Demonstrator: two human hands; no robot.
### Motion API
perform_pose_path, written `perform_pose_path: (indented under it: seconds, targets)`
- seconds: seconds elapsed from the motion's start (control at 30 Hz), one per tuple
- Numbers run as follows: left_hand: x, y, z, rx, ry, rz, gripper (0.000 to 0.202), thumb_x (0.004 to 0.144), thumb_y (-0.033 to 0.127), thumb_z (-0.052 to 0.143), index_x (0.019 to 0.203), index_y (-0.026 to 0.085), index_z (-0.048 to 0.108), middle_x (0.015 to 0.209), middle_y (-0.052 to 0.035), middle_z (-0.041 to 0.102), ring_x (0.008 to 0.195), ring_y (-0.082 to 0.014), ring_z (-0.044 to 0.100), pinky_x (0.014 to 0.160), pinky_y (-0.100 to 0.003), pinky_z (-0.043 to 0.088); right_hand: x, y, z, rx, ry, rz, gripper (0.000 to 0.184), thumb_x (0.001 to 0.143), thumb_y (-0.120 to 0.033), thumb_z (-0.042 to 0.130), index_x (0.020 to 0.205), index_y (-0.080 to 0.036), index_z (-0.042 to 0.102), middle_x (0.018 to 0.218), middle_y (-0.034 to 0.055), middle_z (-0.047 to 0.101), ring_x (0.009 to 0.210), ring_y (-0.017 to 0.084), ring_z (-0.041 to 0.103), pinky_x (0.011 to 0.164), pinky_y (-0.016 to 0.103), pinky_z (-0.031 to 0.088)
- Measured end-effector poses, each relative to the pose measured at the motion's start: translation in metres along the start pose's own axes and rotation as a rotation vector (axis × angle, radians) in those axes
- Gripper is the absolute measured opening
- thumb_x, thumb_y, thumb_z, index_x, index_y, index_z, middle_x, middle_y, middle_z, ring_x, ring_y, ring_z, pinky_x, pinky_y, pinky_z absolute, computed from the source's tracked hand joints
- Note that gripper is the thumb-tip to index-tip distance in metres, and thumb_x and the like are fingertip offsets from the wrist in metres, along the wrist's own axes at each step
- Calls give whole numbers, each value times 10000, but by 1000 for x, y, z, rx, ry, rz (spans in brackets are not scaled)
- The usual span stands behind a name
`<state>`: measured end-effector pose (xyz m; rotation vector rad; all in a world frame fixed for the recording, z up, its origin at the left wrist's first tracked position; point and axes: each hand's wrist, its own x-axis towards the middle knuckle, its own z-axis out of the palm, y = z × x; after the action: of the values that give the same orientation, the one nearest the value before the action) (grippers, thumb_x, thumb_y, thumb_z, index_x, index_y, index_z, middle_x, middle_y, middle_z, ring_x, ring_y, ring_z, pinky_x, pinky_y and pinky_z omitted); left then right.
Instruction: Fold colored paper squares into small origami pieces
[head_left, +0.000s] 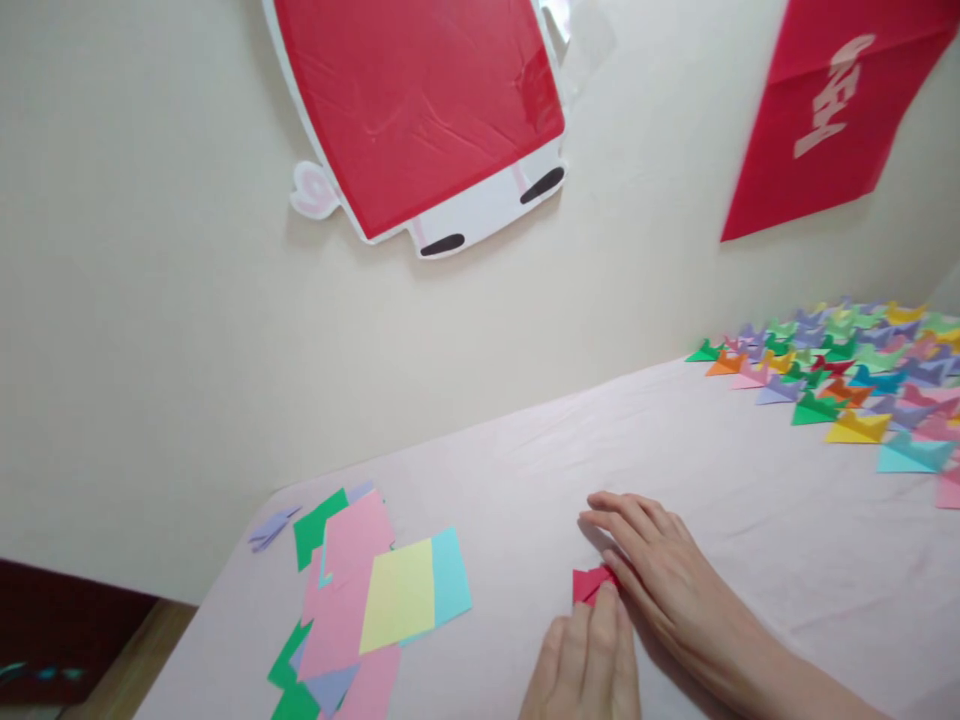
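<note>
A small folded piece of red paper [586, 583] lies on the cloth-covered table, near the front. My left hand [589, 660] presses on it from below with fingers held together, hiding much of the paper. My right hand [664, 575] rests on its right side. Its fingers are stretched out to the left over the table, and the lowest one touches the paper's right edge.
Loose coloured sheets, among them a yellow sheet [397, 595] and a pink sheet [345, 590], overlap on the left. Beside them sits a folded lilac piece [271, 528]. Several rows of folded paper figures [859, 427] stand at the right. A wall [480, 340] bounds the table's back.
</note>
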<state>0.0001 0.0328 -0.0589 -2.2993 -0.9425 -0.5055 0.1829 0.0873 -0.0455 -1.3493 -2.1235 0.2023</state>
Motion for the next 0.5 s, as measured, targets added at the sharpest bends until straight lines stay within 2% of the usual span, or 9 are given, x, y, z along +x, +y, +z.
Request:
perform_pose_path:
  seconds: [0.13, 0.2, 0.33, 0.4, 0.5]
  targets:
    - [-4, 0, 13, 28, -26, -3, 280, 923, 245, 607, 1169, 125, 668, 1317, -122, 613, 1205, -269, 547, 962, -336, 455, 1, -2, -1, -20, -42, 11, 303, 949, -210, 451, 1210, -242, 601, 1332, 104, 574, 1219, 268, 488, 966, 458, 456]
    - [-4, 1, 15, 10, 4, -3, 296, 922, 270, 602, 1162, 111, 670, 1289, -130, 630, 1192, -275, 555, 981, -346, 437, 2, -4, -1, -48, -61, 24, 308, 931, -228, 488, 1219, -238, 597, 1352, 106, 564, 1229, 279, 480, 972, 466, 449]
    - [-5, 9, 21, -11, 16, 4, 386, 945, 383, 544, 1171, 92, 658, 1234, -151, 652, 1160, -291, 570, 970, -370, 432, 1, -3, 1, -62, -79, 41, 330, 907, -252, 527, 1231, -238, 587, 1378, 114, 542, 1242, 303, 464, 972, 495, 441]
    - [-6, 15, 26, -25, -5, -30, 419, 953, 425, 512, 1179, 101, 651, 1220, -157, 654, 1123, -297, 585, 945, -390, 443, 0, -1, 1, -25, -82, 41, 340, 910, -216, 498, 1240, -254, 573, 1383, 106, 531, 1254, 302, 452, 978, 513, 433]
    - [-8, 16, 30, -49, -20, -42, 383, 949, 380, 530, 1204, 114, 634, 1214, -152, 653, 1067, -281, 604, 931, -392, 447, -1, 3, -3, 108, -83, 39, 363, 919, -163, 451, 1251, -271, 549, 1351, 95, 540, 1262, 278, 451, 998, 506, 432]
